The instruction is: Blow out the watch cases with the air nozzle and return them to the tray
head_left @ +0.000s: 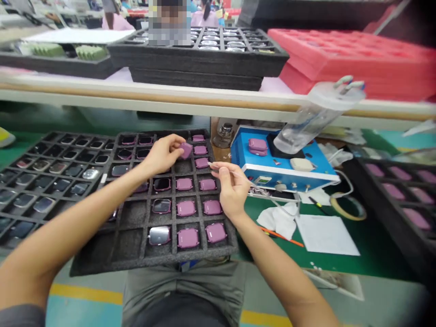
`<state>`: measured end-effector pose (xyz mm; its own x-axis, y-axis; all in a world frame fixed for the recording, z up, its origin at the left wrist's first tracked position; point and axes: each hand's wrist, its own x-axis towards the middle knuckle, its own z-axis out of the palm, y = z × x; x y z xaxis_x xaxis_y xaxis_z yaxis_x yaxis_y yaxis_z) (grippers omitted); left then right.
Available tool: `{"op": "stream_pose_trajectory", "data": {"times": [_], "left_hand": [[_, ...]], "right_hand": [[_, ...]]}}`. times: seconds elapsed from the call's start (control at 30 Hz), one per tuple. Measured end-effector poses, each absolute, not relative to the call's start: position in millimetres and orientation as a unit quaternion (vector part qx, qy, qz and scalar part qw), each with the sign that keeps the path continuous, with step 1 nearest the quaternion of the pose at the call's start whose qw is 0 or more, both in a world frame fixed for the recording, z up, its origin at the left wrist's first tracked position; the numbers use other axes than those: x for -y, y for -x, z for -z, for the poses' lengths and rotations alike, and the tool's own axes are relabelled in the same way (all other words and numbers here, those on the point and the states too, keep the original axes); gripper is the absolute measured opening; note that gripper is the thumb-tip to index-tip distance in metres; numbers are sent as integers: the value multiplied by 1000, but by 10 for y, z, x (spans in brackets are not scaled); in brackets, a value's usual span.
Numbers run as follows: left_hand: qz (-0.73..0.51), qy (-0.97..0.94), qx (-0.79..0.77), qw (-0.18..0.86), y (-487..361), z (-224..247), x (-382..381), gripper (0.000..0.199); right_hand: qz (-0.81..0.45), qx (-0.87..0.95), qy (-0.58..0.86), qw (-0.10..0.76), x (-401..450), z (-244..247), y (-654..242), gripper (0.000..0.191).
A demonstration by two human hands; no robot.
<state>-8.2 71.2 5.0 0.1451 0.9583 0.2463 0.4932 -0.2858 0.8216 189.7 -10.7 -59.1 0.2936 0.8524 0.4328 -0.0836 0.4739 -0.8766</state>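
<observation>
My left hand (165,153) pinches a small purple watch case (185,150) above the upper part of a black foam tray (127,262). Thumb and fingers of my right hand (232,188) are closed on a thin, pale stick (238,174), whose tip is near a purple case (202,162) in the tray's right column. Purple cases such as this one (187,238) fill much of the two right columns. Dark-faced watches, one of them shiny (159,235), lie further left. A few compartments at the lower left hold nothing.
A second tray of watches (44,181) lies left. On the right stand a blue box (289,175) with a clear cup (303,120), white tissues (281,219), paper (327,234), tape (348,206) and another tray (381,218). A shelf edge (204,105) crosses behind.
</observation>
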Motion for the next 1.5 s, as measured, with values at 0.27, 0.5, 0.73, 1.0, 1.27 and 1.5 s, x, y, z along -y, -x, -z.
{"op": "stream_pose_trajectory", "data": {"times": [0.27, 0.5, 0.73, 1.0, 1.27, 1.5], "left_hand": [[-174, -804, -507, 257, 188, -139, -723, 37], [-57, -879, -438, 182, 427, -337, 681, 19], [10, -898, -426, 112, 379, -157, 1333, 24], [58, -919, -386, 63, 463, -290, 1362, 39], [-358, -701, -488, 377, 124, -233, 259, 34], [-427, -542, -462, 558, -265, 236, -139, 53]], "right_hand": [[-335, 506, 395, 690, 154, 597, -1890, 24], [-329, 507, 408, 685, 185, 603, -1899, 26], [-333, 504, 407, 686, 189, 599, -1891, 27], [-338, 514, 401, 679, 188, 591, -1883, 26], [-326, 488, 387, 711, 166, 588, -1880, 23], [-326, 507, 381, 701, 140, 617, -1882, 21]]}}
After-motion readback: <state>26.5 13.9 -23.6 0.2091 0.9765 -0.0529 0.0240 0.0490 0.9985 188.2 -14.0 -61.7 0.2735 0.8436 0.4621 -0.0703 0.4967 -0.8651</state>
